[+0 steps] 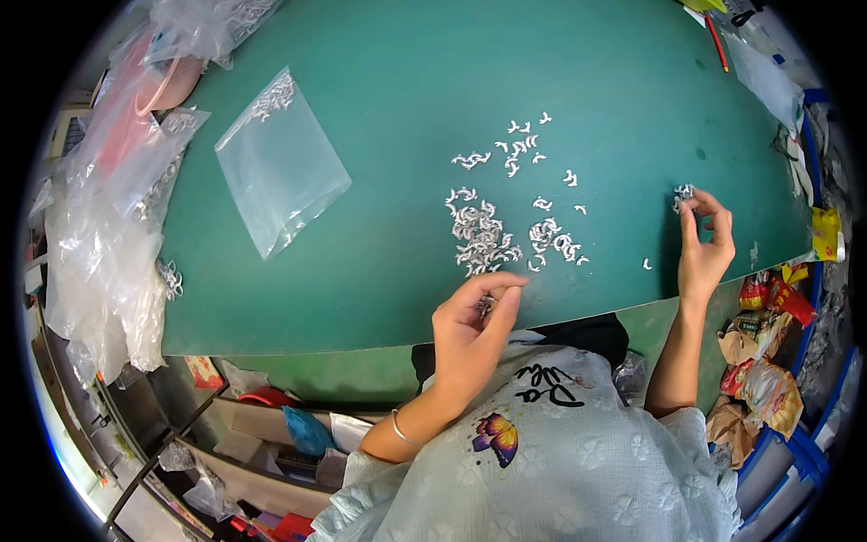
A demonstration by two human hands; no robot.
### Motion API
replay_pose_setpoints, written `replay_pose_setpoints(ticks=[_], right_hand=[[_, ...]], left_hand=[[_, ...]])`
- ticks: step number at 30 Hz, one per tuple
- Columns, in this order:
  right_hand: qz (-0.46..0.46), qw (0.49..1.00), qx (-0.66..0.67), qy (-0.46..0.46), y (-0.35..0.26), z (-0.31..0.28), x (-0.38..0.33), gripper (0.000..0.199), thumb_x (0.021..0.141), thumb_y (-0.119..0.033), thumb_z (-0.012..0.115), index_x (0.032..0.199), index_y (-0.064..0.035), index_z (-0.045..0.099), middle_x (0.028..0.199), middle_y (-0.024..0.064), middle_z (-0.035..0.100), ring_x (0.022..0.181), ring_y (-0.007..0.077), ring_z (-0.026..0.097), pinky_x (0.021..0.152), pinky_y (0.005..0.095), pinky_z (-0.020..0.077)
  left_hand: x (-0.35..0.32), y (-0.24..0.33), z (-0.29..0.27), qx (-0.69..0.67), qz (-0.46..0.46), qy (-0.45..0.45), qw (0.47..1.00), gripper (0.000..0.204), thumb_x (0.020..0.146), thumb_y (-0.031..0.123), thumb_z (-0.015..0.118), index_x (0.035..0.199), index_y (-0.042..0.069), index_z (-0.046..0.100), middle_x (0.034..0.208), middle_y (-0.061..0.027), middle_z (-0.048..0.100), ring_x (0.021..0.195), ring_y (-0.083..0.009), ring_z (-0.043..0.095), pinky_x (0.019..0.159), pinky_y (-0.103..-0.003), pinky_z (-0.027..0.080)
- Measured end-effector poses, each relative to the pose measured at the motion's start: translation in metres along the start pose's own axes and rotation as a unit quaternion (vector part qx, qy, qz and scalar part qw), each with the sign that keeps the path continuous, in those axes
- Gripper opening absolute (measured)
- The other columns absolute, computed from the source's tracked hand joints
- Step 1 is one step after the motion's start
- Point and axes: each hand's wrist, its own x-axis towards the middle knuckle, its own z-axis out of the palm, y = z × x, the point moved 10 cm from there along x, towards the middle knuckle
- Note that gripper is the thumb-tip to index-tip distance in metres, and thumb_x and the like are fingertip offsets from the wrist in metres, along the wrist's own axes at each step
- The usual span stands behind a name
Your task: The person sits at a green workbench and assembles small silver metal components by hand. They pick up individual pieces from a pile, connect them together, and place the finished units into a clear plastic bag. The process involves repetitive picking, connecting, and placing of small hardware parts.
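Note:
Small silvery curved pieces (481, 237) lie in a dense pile on the green tabletop (388, 108), with looser clusters beyond it and to its right. My left hand (470, 330) is curled at the table's near edge, just below the pile. Some of the same silvery pieces show inside its bent fingers. Off to the right, my right hand (707, 248) pinches a little bunch of silvery pieces (683, 195) between thumb and fingers, over the table. One single piece (647, 264) lies on the table to the left of my right wrist.
A clear plastic bag (284, 167) with some silvery pieces at its far end lies left of the pile. More plastic bags (104, 244) and a pink basket (172, 83) crowd the left edge. A red pencil (717, 43) lies far right. Crumpled packets (763, 388) sit below right.

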Motion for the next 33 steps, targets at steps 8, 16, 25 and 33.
replay_pose_setpoints(ticks=[8, 16, 25, 33], right_hand=[[-0.075, 0.995, 0.030, -0.065, -0.051, 0.009, -0.012, 0.020, 0.071, 0.000, 0.069, 0.090, -0.0025, 0.064, 0.083, 0.0067, 0.062, 0.083, 0.0205, 0.056, 0.077, 0.0306, 0.0440], [-0.183, 0.949, 0.119, -0.225, -0.116, 0.075, -0.052, 0.028, 0.066, 0.002, 0.069, 0.093, -0.0012, 0.062, 0.089, 0.0095, 0.061, 0.079, 0.0275, 0.053, 0.067, 0.0342, 0.0428], [0.206, 0.754, 0.559, -0.275, -0.082, 0.090, -0.074, 0.018, 0.077, 0.007, 0.063, 0.094, 0.0021, 0.059, 0.090, 0.0082, 0.063, 0.080, 0.0125, 0.058, 0.073, 0.0259, 0.0461], [0.315, 0.559, 0.685, -0.344, -0.102, 0.107, -0.107, 0.017, 0.081, 0.006, 0.059, 0.096, -0.0009, 0.055, 0.090, 0.0093, 0.060, 0.084, 0.0135, 0.056, 0.077, 0.0260, 0.0451]], left_hand=[[0.002, -0.010, 0.005, 0.023, -0.003, -0.026, 0.999, 0.014, 0.087, 0.000, 0.055, 0.099, 0.001, 0.062, 0.076, 0.0055, 0.049, 0.060, 0.0015, 0.034, 0.050, -0.015, 0.026], [0.002, -0.010, 0.007, 0.029, -0.009, -0.029, 0.999, 0.014, 0.087, 0.001, 0.054, 0.099, 0.000, 0.061, 0.076, 0.0058, 0.049, 0.059, 0.0014, 0.033, 0.049, -0.016, 0.026], [0.003, -0.008, 0.013, -0.020, -0.009, -0.034, 0.999, 0.018, 0.082, -0.004, 0.060, 0.099, -0.002, 0.061, 0.076, 0.0036, 0.051, 0.060, -0.0005, 0.037, 0.051, -0.016, 0.029], [0.003, 0.014, 0.017, 0.006, 0.109, -0.020, 0.994, 0.021, 0.071, -0.012, 0.067, 0.088, -0.003, 0.061, 0.075, -0.0002, 0.050, 0.058, -0.0029, 0.037, 0.052, -0.018, 0.030]])
